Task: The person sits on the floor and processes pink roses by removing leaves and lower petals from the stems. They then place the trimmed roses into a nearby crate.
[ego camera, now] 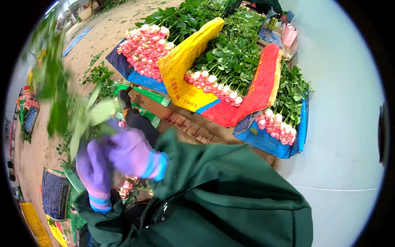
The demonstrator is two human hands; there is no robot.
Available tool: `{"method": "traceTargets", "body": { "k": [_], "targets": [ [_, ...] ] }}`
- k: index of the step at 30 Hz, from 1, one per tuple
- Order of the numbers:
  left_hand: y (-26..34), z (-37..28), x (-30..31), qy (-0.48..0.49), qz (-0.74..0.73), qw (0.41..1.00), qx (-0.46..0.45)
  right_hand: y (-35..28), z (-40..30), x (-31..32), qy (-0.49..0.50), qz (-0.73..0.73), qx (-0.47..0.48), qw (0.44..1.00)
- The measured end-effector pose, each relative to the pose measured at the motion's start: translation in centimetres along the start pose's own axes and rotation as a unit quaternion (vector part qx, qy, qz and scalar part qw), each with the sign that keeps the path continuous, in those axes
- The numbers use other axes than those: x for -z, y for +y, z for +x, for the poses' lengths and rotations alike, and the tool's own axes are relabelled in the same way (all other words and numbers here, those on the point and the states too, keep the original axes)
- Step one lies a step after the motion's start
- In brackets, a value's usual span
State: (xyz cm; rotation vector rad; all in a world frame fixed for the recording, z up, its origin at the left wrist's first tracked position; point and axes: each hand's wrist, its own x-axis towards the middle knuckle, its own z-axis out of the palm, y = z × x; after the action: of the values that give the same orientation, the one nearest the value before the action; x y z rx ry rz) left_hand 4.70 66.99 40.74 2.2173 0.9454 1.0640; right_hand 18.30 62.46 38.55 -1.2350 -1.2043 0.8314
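Note:
My left hand (pixel 94 169), in a purple knitted glove with a pink and blue striped cuff, is closed around leafy green stems (pixel 58 95). Close beside it, my right hand (pixel 131 152) wears a matching glove and is also curled at those stems. Motion blurs both the fingers and the leaves, which reach up and left from the gloves. Directly below the hands are pink and white roses (pixel 126 189); whether they belong to the held stems is unclear. A wooden board (pixel 185 125) with handwritten measuring marks lies beyond my right forearm.
Pink-white roses (pixel 145 51) lie bundled on a blue sheet (pixel 148 81). More roses sit between yellow (pixel 179 89) and red (pixel 243 111) woven sacks, and on another blue sheet (pixel 262 137). A pale wall (pixel 336 123) stands right. A yellow plastic crate (pixel 34 223) is lower left.

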Motion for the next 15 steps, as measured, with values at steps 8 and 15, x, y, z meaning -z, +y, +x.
{"method": "traceTargets", "body": {
  "k": [8, 15],
  "targets": [
    [-1.6, 2.2, -4.5, 0.000, -0.031, 0.999, 0.023, -0.1, -10.7, 37.2, 0.462, -0.150, 0.203, 0.850],
    [-14.5, -5.2, 4.2, 0.011, 0.152, 0.973, 0.172, 18.5, -16.6, 51.6, 0.609, -0.336, -0.116, 0.709]
  ]
}}
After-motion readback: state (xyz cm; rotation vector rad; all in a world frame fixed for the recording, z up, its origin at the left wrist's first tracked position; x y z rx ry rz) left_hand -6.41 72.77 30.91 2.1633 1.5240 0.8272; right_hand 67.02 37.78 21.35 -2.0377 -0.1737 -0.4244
